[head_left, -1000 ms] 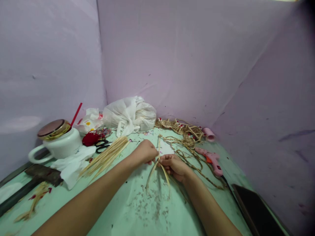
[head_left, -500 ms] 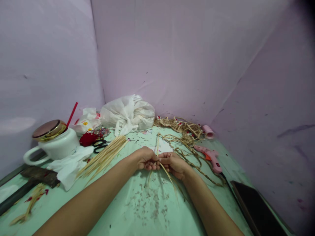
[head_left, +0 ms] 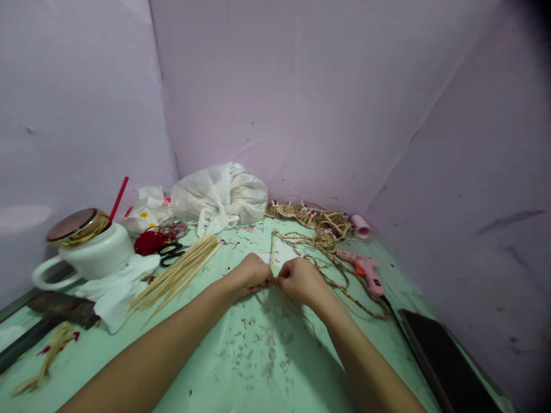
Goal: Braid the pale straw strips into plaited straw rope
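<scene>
My left hand [head_left: 253, 273] and my right hand [head_left: 300, 280] meet over the middle of the table, fingers pinched close together. Both are closed on a thin braid of straw-coloured fibre strands [head_left: 272, 250]. Its finished-looking length runs straight away from me, up to a point near the long braided cord [head_left: 301, 236]. Loose strand ends trail below my fingers, blurred and partly in shadow. Left of my left hand lies a fanned bundle of pale fibre strands [head_left: 183, 272]. To the right of my right hand, the braided cord spreads in loops.
A white mug [head_left: 97, 252] with a lid on top, a hammer [head_left: 64, 310], scissors [head_left: 172, 252] and red yarn [head_left: 150, 241] are at left. A white plastic bag [head_left: 221, 195] sits at the back. A pink glue gun [head_left: 365, 269] and a dark flat object [head_left: 447, 367] lie at right.
My right hand has turned over, its back now facing up, with the fingers still pinching strands. My left hand has also rolled slightly. The view has shifted a little.
</scene>
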### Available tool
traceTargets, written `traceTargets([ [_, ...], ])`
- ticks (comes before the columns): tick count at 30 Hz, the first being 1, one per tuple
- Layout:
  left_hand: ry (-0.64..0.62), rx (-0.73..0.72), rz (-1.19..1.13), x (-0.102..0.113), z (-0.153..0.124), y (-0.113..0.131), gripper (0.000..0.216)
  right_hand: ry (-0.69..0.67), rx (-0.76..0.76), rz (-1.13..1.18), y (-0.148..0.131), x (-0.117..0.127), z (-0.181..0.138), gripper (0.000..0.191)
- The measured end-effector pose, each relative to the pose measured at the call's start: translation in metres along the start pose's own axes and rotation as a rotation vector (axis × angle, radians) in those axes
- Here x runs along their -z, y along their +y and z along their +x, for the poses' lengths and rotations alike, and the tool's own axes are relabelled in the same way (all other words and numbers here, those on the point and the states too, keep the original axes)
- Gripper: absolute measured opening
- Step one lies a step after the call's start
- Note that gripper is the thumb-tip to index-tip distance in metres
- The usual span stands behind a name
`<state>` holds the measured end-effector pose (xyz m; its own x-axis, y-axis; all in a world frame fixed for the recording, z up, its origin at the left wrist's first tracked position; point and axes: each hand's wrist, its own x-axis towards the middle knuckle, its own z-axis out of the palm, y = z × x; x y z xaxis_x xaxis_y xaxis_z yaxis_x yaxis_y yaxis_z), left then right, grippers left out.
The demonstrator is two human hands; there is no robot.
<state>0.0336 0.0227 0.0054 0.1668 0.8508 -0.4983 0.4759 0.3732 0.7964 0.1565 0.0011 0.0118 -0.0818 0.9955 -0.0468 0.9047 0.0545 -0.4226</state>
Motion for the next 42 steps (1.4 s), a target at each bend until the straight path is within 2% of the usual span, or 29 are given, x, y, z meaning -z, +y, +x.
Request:
traceTargets([
  [2,0.002,0.015,-0.044,-0.001,-0.004,0.002,0.019,-0.019,-0.008,-0.048,-0.007,0.004,-0.006,0.014],
  [6,0.013,0.002,-0.052,0.000,-0.007,0.002,0.012,0.009,0.080,-0.053,-0.016,0.002,-0.014,0.015],
  [9,0.008,-0.042,0.020,0.004,-0.002,-0.003,0.008,-0.118,0.111,0.086,-0.011,0.000,-0.012,0.014],
  [11,-0.052,-0.081,-0.008,0.008,0.002,-0.006,0.008,-0.209,0.057,0.226,-0.004,0.003,-0.006,0.014],
  [12,-0.093,-0.095,-0.039,0.010,0.004,-0.008,0.009,-0.204,0.007,0.300,0.001,0.005,-0.003,0.015],
  [16,-0.237,-0.133,-0.129,0.016,0.008,-0.011,0.013,-0.041,-0.253,0.619,0.007,0.010,0.005,0.009],
  [17,-0.257,-0.143,-0.142,0.017,0.009,-0.012,0.014,-0.063,-0.302,0.709,0.005,0.009,0.005,0.005],
  [19,-0.260,-0.161,-0.141,0.018,0.009,-0.013,0.012,-0.196,-0.338,0.868,0.000,0.006,0.003,0.005],
  [22,-0.230,-0.170,-0.072,0.017,0.010,-0.014,0.008,-0.321,-0.308,0.942,-0.005,-0.002,0.000,0.013],
  [28,-0.253,-0.230,0.164,0.020,0.004,-0.010,0.009,-0.236,-0.278,0.898,0.005,-0.015,0.005,0.014],
  [31,-0.294,-0.211,0.304,0.031,-0.002,-0.004,0.013,-0.235,-0.266,0.988,0.009,-0.019,0.005,0.009],
  [34,-0.319,-0.168,0.402,0.056,-0.005,0.002,0.013,-0.220,-0.282,1.036,0.008,-0.021,0.003,0.009],
  [35,-0.283,-0.167,0.435,0.068,-0.006,0.004,0.013,-0.216,-0.287,1.036,0.008,-0.021,0.002,0.010],
  [36,-0.191,-0.180,0.475,0.081,-0.006,0.005,0.013,-0.214,-0.291,1.029,0.008,-0.022,0.001,0.011],
  [40,0.335,-0.170,0.686,0.130,-0.013,0.005,0.011,-0.215,-0.287,0.985,0.007,-0.023,0.000,0.014],
  [42,0.439,-0.129,0.747,0.142,-0.016,0.003,0.009,-0.220,-0.278,0.977,0.007,-0.024,0.000,0.014],
])
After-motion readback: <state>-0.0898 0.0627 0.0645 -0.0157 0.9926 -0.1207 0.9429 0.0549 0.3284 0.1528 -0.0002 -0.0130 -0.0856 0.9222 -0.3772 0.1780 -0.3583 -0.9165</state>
